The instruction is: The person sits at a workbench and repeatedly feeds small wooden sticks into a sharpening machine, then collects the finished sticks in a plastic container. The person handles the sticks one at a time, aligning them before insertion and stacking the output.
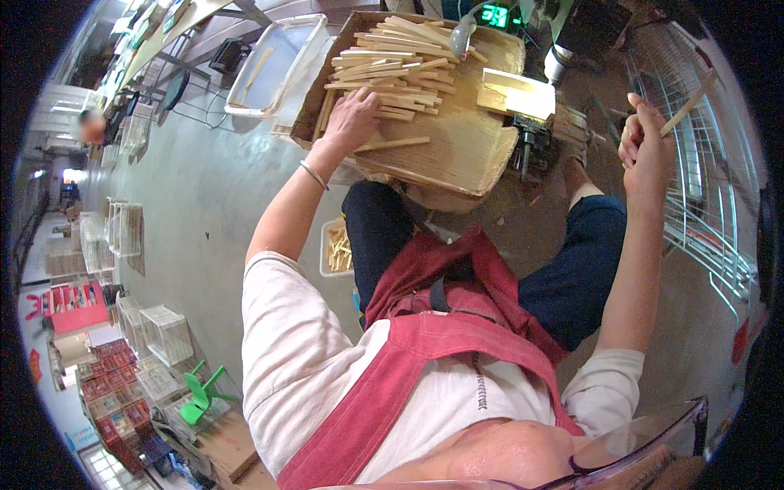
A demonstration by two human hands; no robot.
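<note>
A loose pile of pale wooden sticks (400, 61) lies in a shallow cardboard tray (457, 163) in front of me. My left hand (351, 121) is at the near left part of the pile, its fingers curled over sticks there; the fingertips are partly hidden. One separate wooden stick (394, 144) lies just right of that hand. Out to the right, my right hand (645, 147) is raised with a single wooden stick (688, 106) in its closed fingers. The stick points up and away, in front of a wire rack.
Right of the tray stands a small machine (532, 147) with a brightly lit plate (516, 94). A lamp (462, 37) hangs over the pile. A wire rack (710, 220) is at far right. A white bin (278, 65) stands left; a tub of short wood pieces (337, 247) sits by my knee.
</note>
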